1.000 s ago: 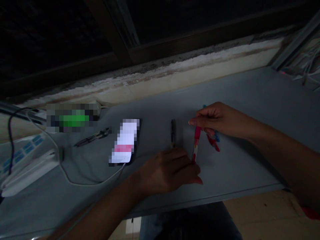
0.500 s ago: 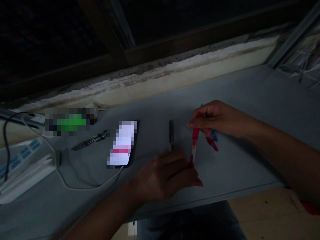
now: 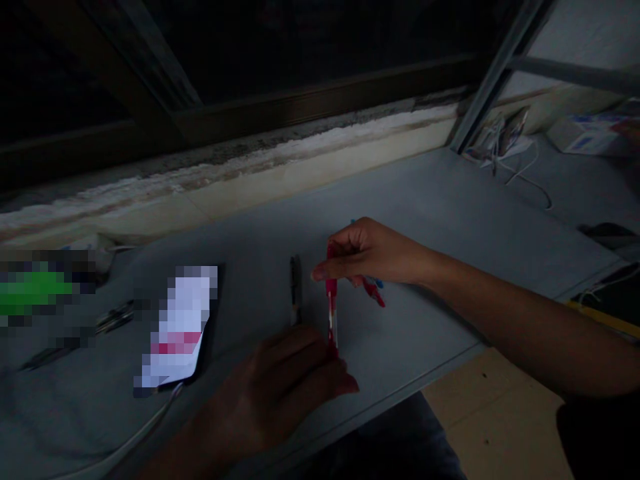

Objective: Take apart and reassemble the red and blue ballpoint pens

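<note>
At the centre of the frame, your right hand pinched the red pen near its upper end; your left hand gripped its lower end. Red showed inside the clear barrel. A dark pen lay nearby. The phone, left of centre, had a pixelated, unreadable screen; the upper-right box bore illegible markings.
</note>
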Available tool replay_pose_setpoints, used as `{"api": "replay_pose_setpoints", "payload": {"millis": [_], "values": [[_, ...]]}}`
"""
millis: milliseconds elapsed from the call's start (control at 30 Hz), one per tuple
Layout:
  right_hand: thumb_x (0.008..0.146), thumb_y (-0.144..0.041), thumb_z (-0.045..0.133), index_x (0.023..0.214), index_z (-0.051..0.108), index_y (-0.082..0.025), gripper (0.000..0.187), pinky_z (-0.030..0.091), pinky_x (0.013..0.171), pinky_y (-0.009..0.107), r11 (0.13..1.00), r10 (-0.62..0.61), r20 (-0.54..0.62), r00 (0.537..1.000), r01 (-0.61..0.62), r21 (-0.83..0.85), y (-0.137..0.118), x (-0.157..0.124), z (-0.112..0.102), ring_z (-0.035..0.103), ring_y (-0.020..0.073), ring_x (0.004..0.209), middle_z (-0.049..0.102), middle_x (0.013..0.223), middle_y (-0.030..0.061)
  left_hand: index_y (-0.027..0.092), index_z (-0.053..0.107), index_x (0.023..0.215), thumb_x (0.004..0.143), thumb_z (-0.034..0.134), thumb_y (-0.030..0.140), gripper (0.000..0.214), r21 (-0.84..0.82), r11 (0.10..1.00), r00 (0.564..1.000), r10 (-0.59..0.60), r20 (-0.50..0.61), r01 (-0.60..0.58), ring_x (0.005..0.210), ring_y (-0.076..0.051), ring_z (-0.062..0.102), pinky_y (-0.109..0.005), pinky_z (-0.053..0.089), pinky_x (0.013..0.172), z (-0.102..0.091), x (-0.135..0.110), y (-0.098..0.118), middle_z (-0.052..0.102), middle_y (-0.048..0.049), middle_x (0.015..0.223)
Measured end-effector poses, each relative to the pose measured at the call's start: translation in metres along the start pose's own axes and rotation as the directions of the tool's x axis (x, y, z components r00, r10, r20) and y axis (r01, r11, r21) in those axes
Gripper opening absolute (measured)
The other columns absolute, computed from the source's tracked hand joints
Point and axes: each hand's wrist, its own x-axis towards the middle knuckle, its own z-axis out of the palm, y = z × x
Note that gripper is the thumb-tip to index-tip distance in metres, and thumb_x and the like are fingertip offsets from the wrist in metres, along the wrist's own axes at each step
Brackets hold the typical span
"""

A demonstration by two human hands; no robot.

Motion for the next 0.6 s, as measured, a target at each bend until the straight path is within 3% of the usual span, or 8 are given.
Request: {"api": "replay_pose_setpoints", "payload": {"millis": [233, 433, 600], "values": [[0.08, -0.053, 0.081, 0.073, 0.066, -0.014, 0.041, 0.025, 0.044, 0.02, 0.999, -0.047, -0.031, 0.998, 0.047, -0.019, -0.002, 0.0, 0.001, 0.041, 0.0052, 0.047, 0.053, 0.053, -0.0056, 0.02, 0.064, 0.095, 0.104, 0.057, 0.021, 0.011, 0.033, 0.999, 0.998, 0.042, -0.039, -0.041, 0.066, -0.016, 0.065, -0.027, 0.053, 0.054, -0.003, 0.007, 0.0, 0.067, 0.0006, 0.071], [0.077, -0.052, 0.082, 0.068, 0.061, -0.015, 0.044, 0.027, 0.046, 0.02, 0.998, -0.06, -0.051, 0.997, 0.06, 0.006, -0.008, -0.001, 0.003, 0.042, 0.005, 0.048, 0.05, 0.053, -0.0067, 0.02, 0.064, 0.095, 0.111, 0.04, 0.02, 0.029, 0.02, 0.998, 0.997, 0.052, -0.048, -0.051, 0.064, -0.015, 0.063, -0.028, 0.052, 0.053, -0.003, 0.005, 0.001, 0.068, -0.0004, 0.071], [0.08, -0.053, 0.08, 0.069, 0.06, -0.015, 0.044, 0.026, 0.047, 0.021, 0.997, -0.073, -0.059, 0.996, 0.073, -0.011, -0.005, -0.002, 0.005, 0.042, 0.0051, 0.048, 0.05, 0.054, -0.0066, 0.019, 0.066, 0.101, 0.106, 0.053, 0.019, 0.014, 0.014, 1.0, 1.0, 0.002, -0.009, -0.002, 0.074, -0.017, 0.069, -0.027, 0.057, 0.062, 0.001, -0.004, 0.002, 0.071, -0.0018, 0.079]]}}
